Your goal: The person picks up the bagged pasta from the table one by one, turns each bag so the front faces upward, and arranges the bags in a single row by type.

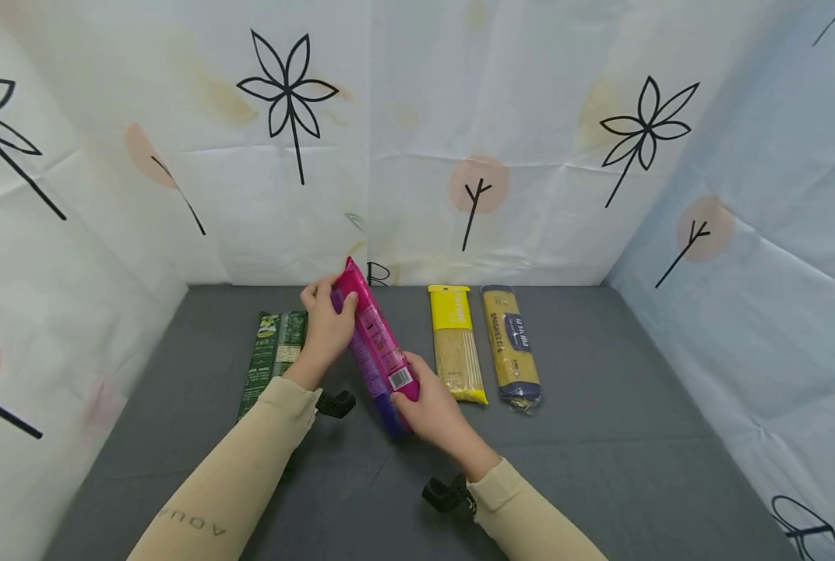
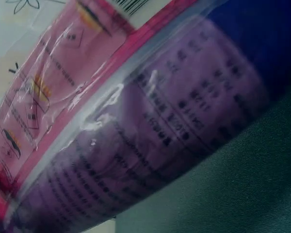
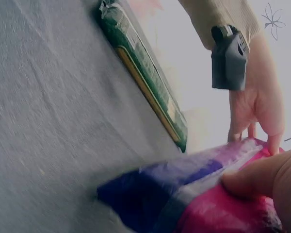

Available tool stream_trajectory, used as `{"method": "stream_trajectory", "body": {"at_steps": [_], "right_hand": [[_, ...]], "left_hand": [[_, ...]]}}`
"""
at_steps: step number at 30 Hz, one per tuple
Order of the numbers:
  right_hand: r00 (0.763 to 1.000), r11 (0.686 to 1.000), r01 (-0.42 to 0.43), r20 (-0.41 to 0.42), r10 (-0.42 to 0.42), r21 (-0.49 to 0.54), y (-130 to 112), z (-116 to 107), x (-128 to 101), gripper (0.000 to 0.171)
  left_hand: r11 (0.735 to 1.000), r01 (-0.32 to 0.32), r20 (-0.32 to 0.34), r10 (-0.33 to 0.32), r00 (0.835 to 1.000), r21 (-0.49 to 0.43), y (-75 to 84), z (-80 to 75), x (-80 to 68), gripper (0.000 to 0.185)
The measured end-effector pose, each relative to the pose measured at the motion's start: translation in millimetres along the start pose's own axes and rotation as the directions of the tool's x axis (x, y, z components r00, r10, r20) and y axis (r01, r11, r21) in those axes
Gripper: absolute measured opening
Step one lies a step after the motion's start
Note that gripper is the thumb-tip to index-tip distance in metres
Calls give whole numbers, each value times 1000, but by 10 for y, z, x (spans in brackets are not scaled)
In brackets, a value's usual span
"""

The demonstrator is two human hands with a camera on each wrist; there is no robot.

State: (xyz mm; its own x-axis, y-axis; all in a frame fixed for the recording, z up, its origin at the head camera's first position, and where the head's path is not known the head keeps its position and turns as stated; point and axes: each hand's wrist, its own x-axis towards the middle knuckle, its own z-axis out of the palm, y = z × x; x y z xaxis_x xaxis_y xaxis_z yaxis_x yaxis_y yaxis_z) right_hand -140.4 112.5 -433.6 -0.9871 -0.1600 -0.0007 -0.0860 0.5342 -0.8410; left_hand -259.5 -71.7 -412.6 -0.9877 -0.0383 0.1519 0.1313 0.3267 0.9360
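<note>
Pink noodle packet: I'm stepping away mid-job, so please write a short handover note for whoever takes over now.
Left hand grips the far end of the pink packet; right hand grips its near end, tilting it on edge above the grey mat.
Green packet lies to its left, yellow packet and blue-label spaghetti to its right, all flat.
Done: three lie in a row.
Left: probably setting the pink one down.

I count four long packets of noodles or pasta. One is the pink-and-purple packet (image 1: 375,351), the only one held: my left hand (image 1: 324,331) grips its far end and my right hand (image 1: 431,405) its near end. One green packet (image 1: 272,358) lies just left of my left hand. Two yellow ones lie to the right of my right hand: the yellow-topped spaghetti packet (image 1: 456,343) nearer it, the blue-labelled spaghetti packet (image 1: 511,347) beyond. Two hands, two beige sleeves (image 1: 249,460), and two black wrist mounts (image 1: 335,403).
</note>
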Motion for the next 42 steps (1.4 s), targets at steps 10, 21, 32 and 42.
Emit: {"method": "stream_trajectory", "body": {"at_steps": [10, 21, 32, 42], "right_hand": [[984, 911, 62, -128, -124, -407, -131, -36, 13, 61], [928, 637, 113, -148, -342, -762, -191, 150, -37, 63], [883, 598, 155, -161, -441, -786, -166, 266, -58, 59], [923, 611, 130, -130, -362, -781, -206, 325, -104, 69]], "left_hand": [[993, 112, 185, -117, 976, 35, 143, -133, -81, 73], [929, 267, 214, -216, 953, -254, 205, -135, -94, 92], [888, 326, 144, -294, 945, -324, 113, -117, -71, 81], [860, 385, 138, -359, 923, -335, 38, -146, -43, 77]]}}
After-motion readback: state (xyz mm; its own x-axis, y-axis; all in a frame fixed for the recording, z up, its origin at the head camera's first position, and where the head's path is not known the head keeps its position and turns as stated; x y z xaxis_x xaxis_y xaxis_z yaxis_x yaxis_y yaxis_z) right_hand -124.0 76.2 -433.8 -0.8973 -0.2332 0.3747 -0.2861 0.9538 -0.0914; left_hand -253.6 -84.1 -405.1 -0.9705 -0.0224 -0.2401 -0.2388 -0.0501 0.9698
